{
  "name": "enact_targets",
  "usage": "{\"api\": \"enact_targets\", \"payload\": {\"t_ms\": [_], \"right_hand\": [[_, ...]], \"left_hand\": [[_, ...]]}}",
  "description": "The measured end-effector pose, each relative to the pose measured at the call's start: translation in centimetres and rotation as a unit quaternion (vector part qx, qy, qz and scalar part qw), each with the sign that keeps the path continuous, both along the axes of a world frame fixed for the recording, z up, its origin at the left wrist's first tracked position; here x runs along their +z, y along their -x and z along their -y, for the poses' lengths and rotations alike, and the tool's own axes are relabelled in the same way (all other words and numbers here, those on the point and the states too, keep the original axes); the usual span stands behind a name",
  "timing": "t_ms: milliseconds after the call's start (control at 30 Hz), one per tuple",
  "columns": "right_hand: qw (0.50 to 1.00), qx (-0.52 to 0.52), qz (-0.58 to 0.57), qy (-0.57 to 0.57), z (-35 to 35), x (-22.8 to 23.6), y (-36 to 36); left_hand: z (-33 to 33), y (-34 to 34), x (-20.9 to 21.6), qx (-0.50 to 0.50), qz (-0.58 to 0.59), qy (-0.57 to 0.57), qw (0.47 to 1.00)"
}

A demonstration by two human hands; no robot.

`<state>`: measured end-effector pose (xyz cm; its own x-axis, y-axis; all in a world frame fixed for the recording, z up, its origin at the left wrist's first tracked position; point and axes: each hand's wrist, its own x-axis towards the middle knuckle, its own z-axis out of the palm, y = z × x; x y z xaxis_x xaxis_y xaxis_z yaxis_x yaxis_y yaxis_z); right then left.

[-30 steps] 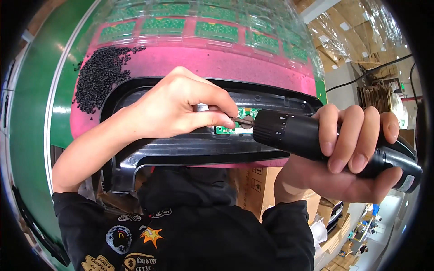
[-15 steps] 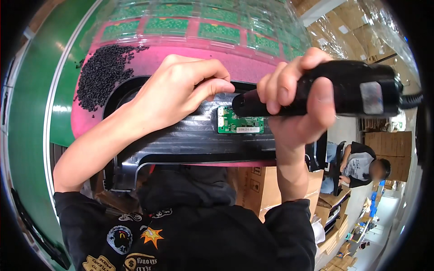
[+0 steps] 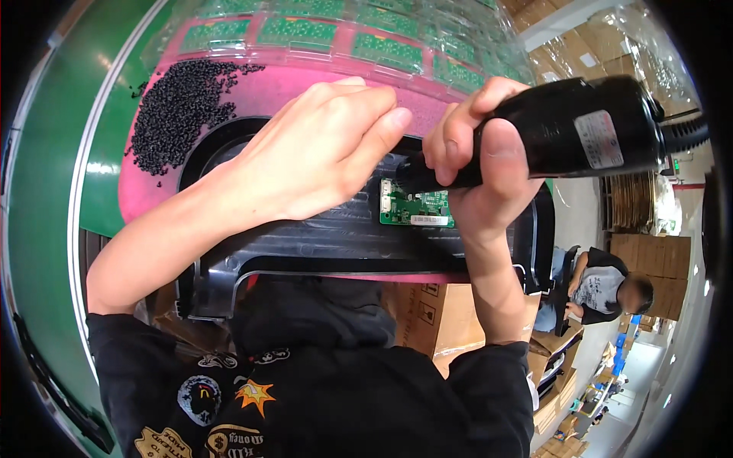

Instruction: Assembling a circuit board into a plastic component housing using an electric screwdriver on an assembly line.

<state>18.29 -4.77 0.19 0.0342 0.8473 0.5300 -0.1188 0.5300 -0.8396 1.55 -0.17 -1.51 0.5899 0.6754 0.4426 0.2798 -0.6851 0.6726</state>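
Observation:
My right hand (image 3: 481, 164) grips a black electric screwdriver (image 3: 569, 130), its tip down at the upper edge of a small green circuit board (image 3: 416, 208). The board sits on a black plastic housing (image 3: 321, 237) that lies on a pink mat (image 3: 282, 84). My left hand (image 3: 317, 153) rests on the housing just left of the board, fingers curled together toward the screwdriver tip. Whether those fingers pinch a screw is hidden.
A heap of small black screws (image 3: 179, 103) lies on the pink mat at upper left. Clear trays of green circuit boards (image 3: 343, 38) line the far edge. A green conveyor belt (image 3: 53, 206) runs on the left. Another person (image 3: 611, 286) sits among cardboard boxes at right.
My right hand has turned the screwdriver from lying sideways to standing over the board, and moved it up and left. My left hand stays on the housing.

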Motion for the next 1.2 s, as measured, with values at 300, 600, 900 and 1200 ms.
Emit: {"api": "enact_targets", "payload": {"t_ms": [300,600,900,1200], "right_hand": [[0.997,0.049,-0.048,-0.04,1.8,0.7,-0.9],[0.978,0.05,-0.145,-0.14,4.6,4.7,-0.8],[0.978,0.08,-0.131,-0.139,4.8,4.3,-1.1],[0.987,0.057,-0.133,-0.067,4.9,3.3,-1.0]], "left_hand": [[-0.7,0.1,-1.4,-0.081,0.02,-0.077,0.993],[-0.2,0.3,-0.6,-0.167,-0.008,-0.15,0.974],[-0.1,0.0,-0.9,-0.197,-0.004,-0.181,0.964],[0.0,0.0,-1.0,-0.188,-0.007,-0.134,0.973]]}}
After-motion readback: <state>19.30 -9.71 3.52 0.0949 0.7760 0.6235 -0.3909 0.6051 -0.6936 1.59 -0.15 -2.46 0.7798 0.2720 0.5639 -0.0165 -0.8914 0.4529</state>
